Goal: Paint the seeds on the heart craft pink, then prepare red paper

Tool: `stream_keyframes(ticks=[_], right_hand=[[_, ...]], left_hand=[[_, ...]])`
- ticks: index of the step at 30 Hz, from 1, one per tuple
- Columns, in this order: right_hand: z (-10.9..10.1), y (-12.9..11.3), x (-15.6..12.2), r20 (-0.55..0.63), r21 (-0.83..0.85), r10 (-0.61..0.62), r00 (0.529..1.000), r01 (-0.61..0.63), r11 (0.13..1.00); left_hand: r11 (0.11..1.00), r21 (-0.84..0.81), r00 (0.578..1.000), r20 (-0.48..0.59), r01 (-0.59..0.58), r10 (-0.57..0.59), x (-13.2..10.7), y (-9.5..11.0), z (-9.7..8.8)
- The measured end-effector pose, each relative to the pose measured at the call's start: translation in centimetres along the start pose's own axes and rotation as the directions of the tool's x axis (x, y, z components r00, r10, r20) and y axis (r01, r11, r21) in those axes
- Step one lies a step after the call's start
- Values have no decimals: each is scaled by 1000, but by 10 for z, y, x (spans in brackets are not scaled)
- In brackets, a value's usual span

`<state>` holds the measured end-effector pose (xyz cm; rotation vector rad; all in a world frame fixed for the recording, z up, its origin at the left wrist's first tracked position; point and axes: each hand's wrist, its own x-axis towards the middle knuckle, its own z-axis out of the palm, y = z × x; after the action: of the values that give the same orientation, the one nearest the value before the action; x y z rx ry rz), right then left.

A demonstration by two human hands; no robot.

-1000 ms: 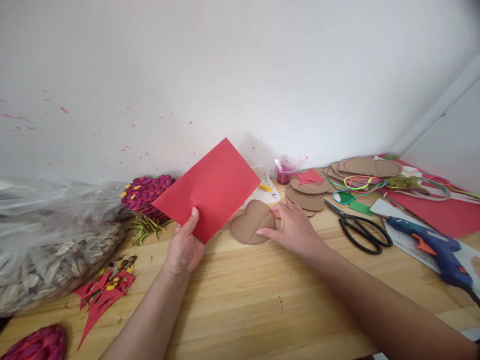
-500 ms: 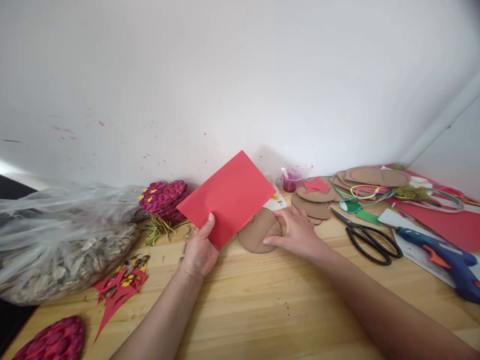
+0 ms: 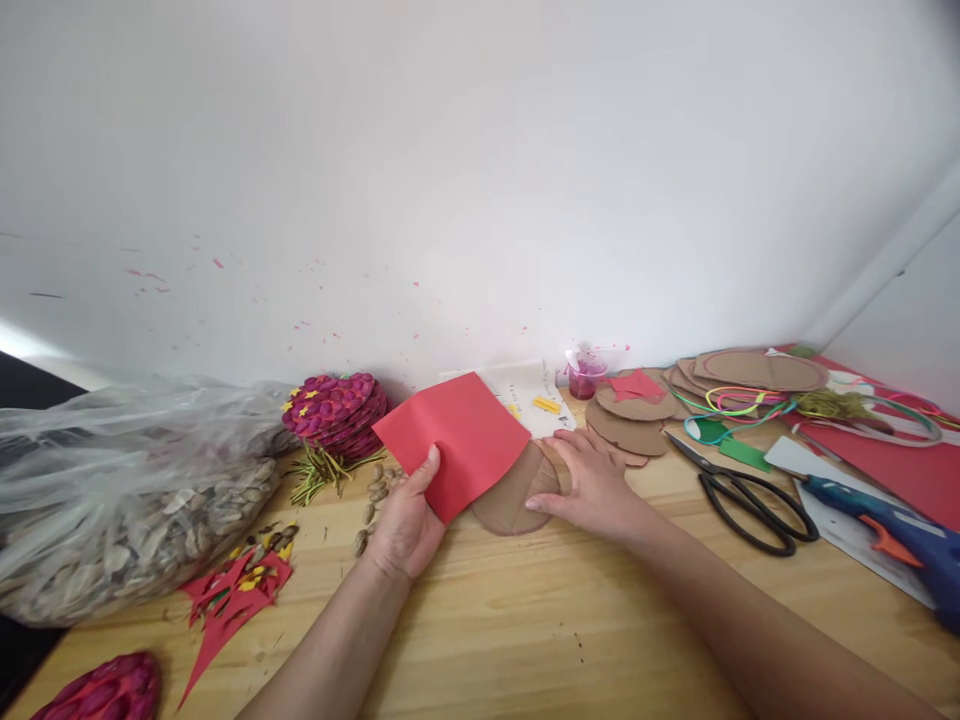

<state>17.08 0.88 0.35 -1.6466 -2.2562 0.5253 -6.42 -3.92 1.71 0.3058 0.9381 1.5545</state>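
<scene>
My left hand (image 3: 403,522) pinches the near corner of a red sheet of paper (image 3: 456,437), thumb on top. The sheet tilts low over the left part of a brown cardboard heart (image 3: 517,500) lying on the wooden table (image 3: 525,630). My right hand (image 3: 592,482) rests flat on the heart's right edge, fingers stretched out.
A plastic bag of shells (image 3: 120,500) fills the left. Purple and red shell discs (image 3: 336,410) and red paper scraps (image 3: 229,595) lie near it. On the right are cardboard discs (image 3: 630,420), black scissors (image 3: 750,495), a blue glue gun (image 3: 892,525), coloured cords (image 3: 742,400) and a pink cup (image 3: 583,374).
My left hand has lowered the red sheet from upright to nearly flat, so it now covers part of the cardboard heart. My right hand has stayed on the heart.
</scene>
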Motion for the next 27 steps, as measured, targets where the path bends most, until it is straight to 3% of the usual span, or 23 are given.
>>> stream_keyframes(ticks=[6, 13, 17, 21, 27], right_hand=[[2, -7, -3, 4, 84, -24, 1000, 24, 996], [9, -10, -7, -198, 325, -6, 980, 71, 943], [8, -13, -9, -216, 517, 30, 976, 88, 851], [0, -14, -8, -130, 738, 92, 987, 35, 674], [-10, -13, -5, -144, 824, 217, 965, -4, 566]], left_hand=[[1000, 2, 997, 67, 28, -28, -6, -6, 1], [999, 30, 994, 103, 37, -40, -7, -6, -1], [999, 16, 995, 92, 38, -39, -7, -5, 1], [999, -9, 998, 45, 49, -48, -7, -3, 2], [1000, -4, 999, 36, 18, -18, -7, -1, 3]])
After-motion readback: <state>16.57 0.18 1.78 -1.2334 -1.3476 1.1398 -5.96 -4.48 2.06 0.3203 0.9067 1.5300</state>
